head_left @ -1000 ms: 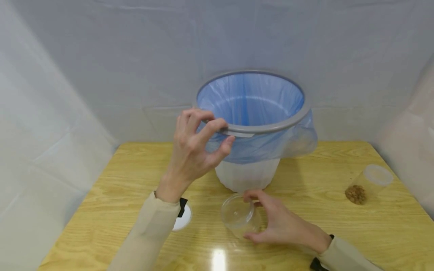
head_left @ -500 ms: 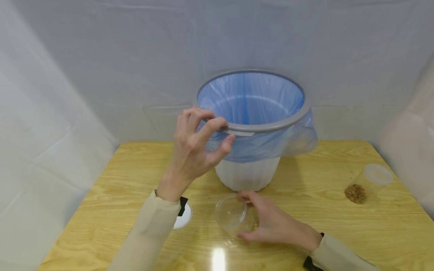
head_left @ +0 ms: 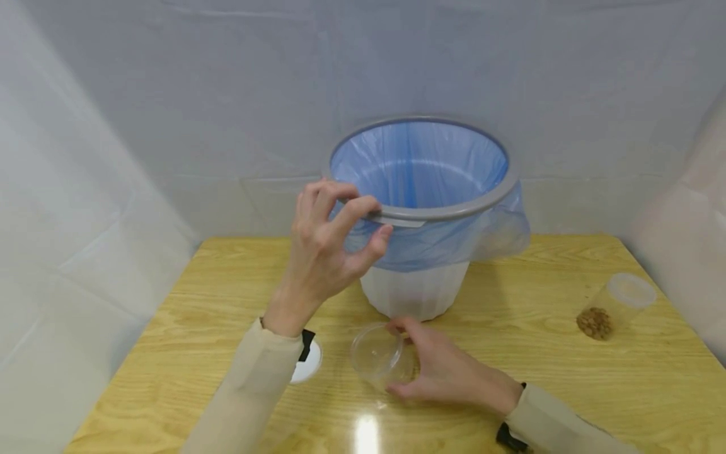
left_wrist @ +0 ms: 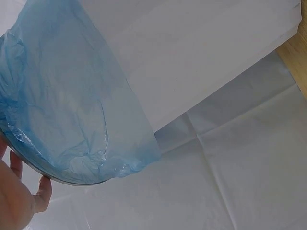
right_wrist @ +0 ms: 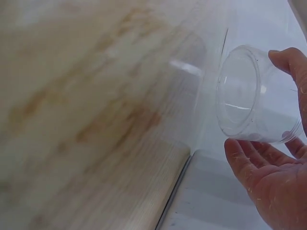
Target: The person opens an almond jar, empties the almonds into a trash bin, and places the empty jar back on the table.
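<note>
The right hand (head_left: pixel 448 367) is clamped round the cup (head_left: pixel 375 353), at about 6 o'clock from the bin (head_left: pixel 416 293); the left hand (head_left: pixel 324 246) hooks its fingers on the bin at 8 o'clock. The step seems to be handling the cup while steadying the bin; the next move likely calls for a light grip.
</note>
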Motion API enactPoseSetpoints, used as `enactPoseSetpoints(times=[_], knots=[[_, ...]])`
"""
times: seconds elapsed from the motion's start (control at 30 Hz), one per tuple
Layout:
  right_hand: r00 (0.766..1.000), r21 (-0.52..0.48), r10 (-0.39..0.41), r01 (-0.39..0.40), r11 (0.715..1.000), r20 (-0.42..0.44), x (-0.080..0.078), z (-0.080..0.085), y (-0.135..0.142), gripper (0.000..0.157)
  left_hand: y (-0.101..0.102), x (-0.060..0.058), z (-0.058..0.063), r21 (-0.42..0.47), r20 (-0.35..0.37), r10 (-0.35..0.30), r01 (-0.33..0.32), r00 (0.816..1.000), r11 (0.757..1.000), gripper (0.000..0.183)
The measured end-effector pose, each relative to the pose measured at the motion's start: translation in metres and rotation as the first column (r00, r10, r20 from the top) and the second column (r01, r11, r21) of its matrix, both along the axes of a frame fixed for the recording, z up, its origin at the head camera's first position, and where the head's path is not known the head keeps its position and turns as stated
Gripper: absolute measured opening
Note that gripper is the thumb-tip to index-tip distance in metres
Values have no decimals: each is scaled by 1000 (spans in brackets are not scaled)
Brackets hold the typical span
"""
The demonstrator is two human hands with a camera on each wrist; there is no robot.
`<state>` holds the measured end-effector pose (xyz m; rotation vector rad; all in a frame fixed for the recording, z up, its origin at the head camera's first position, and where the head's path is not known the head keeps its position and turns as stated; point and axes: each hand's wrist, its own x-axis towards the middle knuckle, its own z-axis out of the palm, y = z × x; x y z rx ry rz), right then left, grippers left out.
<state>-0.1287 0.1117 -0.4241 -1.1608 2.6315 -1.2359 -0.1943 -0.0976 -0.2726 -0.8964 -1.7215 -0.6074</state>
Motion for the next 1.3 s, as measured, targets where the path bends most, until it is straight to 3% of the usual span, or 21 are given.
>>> enactPoseSetpoints(times=[0.37, 0.87, 1.3], knots=[[1000, 82, -12, 11, 997, 15, -6, 7, -17, 80, -1, 0, 1, 11, 2, -1, 1, 1000, 1000, 24], [991, 127, -63, 78, 989, -118, -10, 7, -53, 77, 0, 0, 0, -18, 1, 6, -6, 1000, 1000, 24], [991, 171, -122, 129, 977, -54, -26, 5, -75, 71, 0, 1, 0, 17, 13, -16, 16, 1000, 1000, 23]])
